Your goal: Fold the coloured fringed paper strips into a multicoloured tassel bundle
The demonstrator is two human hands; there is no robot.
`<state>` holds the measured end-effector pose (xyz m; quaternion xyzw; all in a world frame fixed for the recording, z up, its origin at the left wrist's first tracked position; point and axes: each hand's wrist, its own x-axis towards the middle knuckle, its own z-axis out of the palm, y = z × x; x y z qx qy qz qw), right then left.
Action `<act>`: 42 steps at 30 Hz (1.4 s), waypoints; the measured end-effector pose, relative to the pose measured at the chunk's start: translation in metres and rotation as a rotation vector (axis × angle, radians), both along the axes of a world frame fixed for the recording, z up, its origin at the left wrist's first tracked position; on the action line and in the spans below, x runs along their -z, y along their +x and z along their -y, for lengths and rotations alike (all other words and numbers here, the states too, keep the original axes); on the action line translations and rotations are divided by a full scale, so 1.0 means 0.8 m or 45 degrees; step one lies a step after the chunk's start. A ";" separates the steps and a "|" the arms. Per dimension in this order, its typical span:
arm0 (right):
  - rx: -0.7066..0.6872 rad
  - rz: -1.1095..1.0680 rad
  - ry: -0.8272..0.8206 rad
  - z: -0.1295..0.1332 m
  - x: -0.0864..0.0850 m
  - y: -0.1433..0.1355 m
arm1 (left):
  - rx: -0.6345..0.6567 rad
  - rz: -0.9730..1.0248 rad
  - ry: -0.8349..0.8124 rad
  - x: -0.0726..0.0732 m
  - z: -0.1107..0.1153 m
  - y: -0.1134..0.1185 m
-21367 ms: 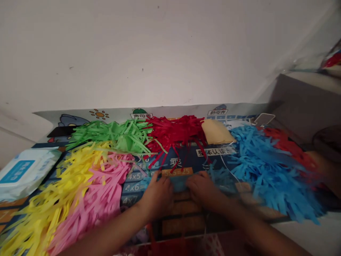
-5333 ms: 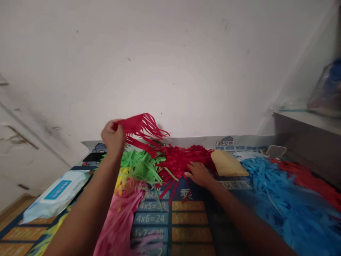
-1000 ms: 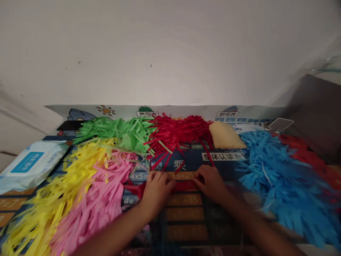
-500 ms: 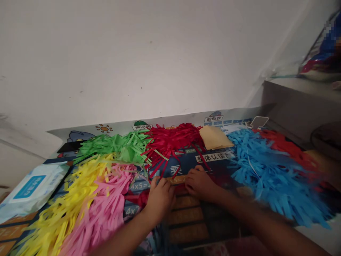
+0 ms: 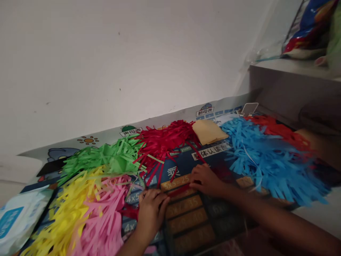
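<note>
A dark red strip [image 5: 179,191], apparently paper, stretches low over the printed mat [image 5: 186,213] between my two hands. My left hand [image 5: 152,208] has its fingers curled down on the strip's left part; more red shows on that hand's far side. My right hand [image 5: 204,180] pinches the strip's other end, with its fingertips bent inward. Just beyond them lies a heap of shredded red paper strips [image 5: 167,140]. Pink paper strips [image 5: 103,213] are spread to the left of my left hand. My palms hide part of the strip.
Green strips [image 5: 103,156] and yellow strips [image 5: 64,213] lie left, beside a wipes packet [image 5: 23,217]. Blue strips [image 5: 266,160] and orange-red strips [image 5: 282,133] lie right. A folded tan paper [image 5: 209,131] sits near the wall [image 5: 133,71]. A shelf [image 5: 293,69] juts out at right.
My hands have moved a little farther apart, and more of the red strip shows between them. The view has shifted and tilted slightly toward the right.
</note>
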<state>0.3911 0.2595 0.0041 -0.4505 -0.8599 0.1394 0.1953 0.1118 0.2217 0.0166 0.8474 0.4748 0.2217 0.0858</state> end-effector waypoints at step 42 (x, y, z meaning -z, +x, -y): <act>-0.109 0.166 0.221 0.007 0.002 -0.011 | 0.085 0.040 0.159 0.001 -0.001 0.006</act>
